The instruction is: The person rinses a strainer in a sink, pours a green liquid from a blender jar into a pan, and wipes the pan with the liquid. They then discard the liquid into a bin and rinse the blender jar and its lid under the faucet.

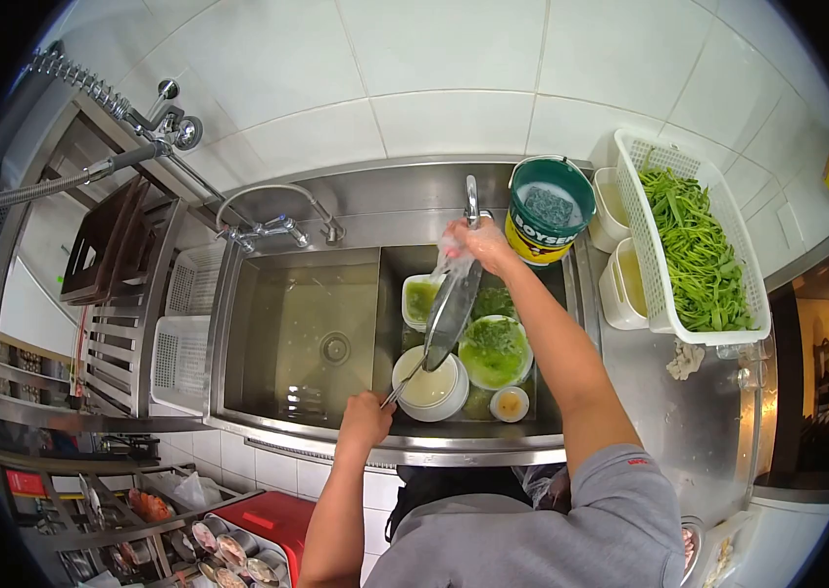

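My left hand is closed round the thin metal handle of a mesh strainer, just above the front edge of the sink. The strainer's oval head is tilted over the right basin. At its upper end, below the tap, my right hand is closed on something pale, see-through and partly pink, which I cannot make out. Beneath the strainer stands a white round tub of cloudy liquid. Next to it are a tub of chopped greens, a small white cup and a squarish container of green liquid.
Shallow water covers the left basin. A green-and-yellow bucket with suds stands behind the right basin. On the right counter are white containers and a white basket of leafy greens. A rack with white baskets is at left.
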The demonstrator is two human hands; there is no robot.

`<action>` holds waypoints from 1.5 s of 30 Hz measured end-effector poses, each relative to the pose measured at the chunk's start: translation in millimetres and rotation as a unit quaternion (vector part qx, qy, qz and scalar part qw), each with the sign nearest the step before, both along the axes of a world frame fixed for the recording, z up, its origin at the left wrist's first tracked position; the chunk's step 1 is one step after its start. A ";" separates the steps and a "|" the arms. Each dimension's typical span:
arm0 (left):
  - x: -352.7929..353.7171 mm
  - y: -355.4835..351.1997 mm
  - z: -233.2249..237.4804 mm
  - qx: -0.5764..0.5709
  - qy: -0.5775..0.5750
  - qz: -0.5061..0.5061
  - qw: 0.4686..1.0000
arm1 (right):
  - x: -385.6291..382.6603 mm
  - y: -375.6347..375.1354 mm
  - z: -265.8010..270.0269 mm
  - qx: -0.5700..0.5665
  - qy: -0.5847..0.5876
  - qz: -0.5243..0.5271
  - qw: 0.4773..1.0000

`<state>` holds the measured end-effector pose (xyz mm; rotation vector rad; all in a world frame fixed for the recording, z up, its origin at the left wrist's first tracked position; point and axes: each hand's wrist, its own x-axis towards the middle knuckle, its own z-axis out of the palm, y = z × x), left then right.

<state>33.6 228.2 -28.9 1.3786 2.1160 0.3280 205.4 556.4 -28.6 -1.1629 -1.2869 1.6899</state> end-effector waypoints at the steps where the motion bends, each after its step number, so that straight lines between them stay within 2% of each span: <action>1: 1.0 2.0 1.4 -0.033 -0.044 0.026 0.998 | -0.2 7.0 -10.2 0.015 0.022 -0.012 1.000; 2: 2.2 5.7 4.2 -0.067 -0.087 0.050 0.993 | 1.7 12.6 -21.3 -0.019 0.009 0.022 1.000; 5: 1.7 10.8 -1.5 -0.110 -0.191 0.103 0.970 | 18.0 -0.5 -2.3 -0.143 0.049 0.250 0.956; 6: 1.7 10.1 -6.8 -0.116 -0.224 0.121 0.960 | 18.8 5.0 -8.2 -0.127 0.047 0.300 0.944; 9: 1.7 15.2 -16.3 -0.100 -0.265 0.116 0.952 | 17.4 15.3 -21.6 -0.101 -0.030 0.203 0.974; 10: 3.1 19.7 -13.4 -0.112 -0.260 0.105 0.953 | 19.3 14.5 -17.3 -0.130 -0.047 0.318 0.938; 13: 1.6 47.9 -2.8 -0.136 -0.239 0.067 0.959 | 17.9 17.4 -24.3 -0.103 -0.031 0.273 0.956; 14: 0.0 57.1 -4.7 -0.139 -0.232 0.053 0.961 | 14.0 20.3 -20.9 -0.054 -0.075 0.143 0.985; 17: -4.5 80.9 -8.1 -0.149 -0.237 0.020 0.960 | 24.7 12.2 -12.7 -0.161 -0.068 0.383 0.907; 18: -5.2 87.2 -8.0 -0.153 -0.243 0.009 0.958 | 28.4 11.3 -17.7 -0.135 -0.062 0.335 0.930; 21: -5.9 96.5 -9.2 -0.162 -0.239 0.004 0.957 | 25.9 21.8 -39.0 0.033 -0.150 0.182 0.971; 22: -5.5 97.3 -9.8 -0.163 -0.245 0.004 0.956 | 29.4 11.8 -33.8 -0.106 -0.077 0.208 0.969; 25: -7.8 94.8 -9.3 -0.162 -0.247 0.006 0.955 | 22.0 13.0 -42.5 0.011 -0.093 0.112 0.989; 26: -7.0 91.9 -9.7 -0.161 -0.241 0.009 0.957 | 21.7 15.4 -43.2 0.040 -0.115 0.038 0.992; 29: 0.4 79.2 -1.3 -0.148 -0.227 0.020 0.962 | 7.6 5.2 -28.3 -0.079 -0.038 0.078 0.993; 30: 2.4 74.6 2.5 -0.143 -0.221 0.024 0.964 | 5.6 1.1 -17.8 -0.056 -0.078 0.129 0.987; 33: 9.5 56.4 2.7 -0.102 -0.172 0.034 0.979 | 5.4 11.9 -29.2 -0.008 0.056 -0.014 0.998; 34: 11.1 49.0 -1.8 -0.076 -0.132 0.007 0.988 | 13.4 12.6 -16.2 -0.022 0.014 0.012 1.000; 35: 12.4 43.1 -8.5 -0.048 -0.092 -0.019 0.994 | 17.8 9.3 -4.3 -0.020 -0.099 0.080 0.992; 37: 15.9 35.4 -5.0 -0.018 -0.045 -0.042 0.998 | 27.9 -0.6 2.8 -0.125 0.031 0.257 0.958; 40: 23.8 28.6 0.1 -0.006 -0.037 -0.037 0.999 | 31.4 10.0 -14.9 0.000 -0.018 0.087 0.996; 43: 25.5 24.3 -4.5 0.019 -0.015 -0.051 0.998 | 38.0 -3.6 -0.1 -0.078 -0.096 0.208 0.970; 44: 24.2 21.6 -8.6 0.032 -0.001 -0.064 0.997 | 44.0 -9.5 15.2 -0.039 -0.091 0.215 0.972; 45: 24.0 20.0 -11.0 0.046 0.012 -0.077 0.996 | 42.6 -4.9 7.0 0.054 -0.178 0.150 0.971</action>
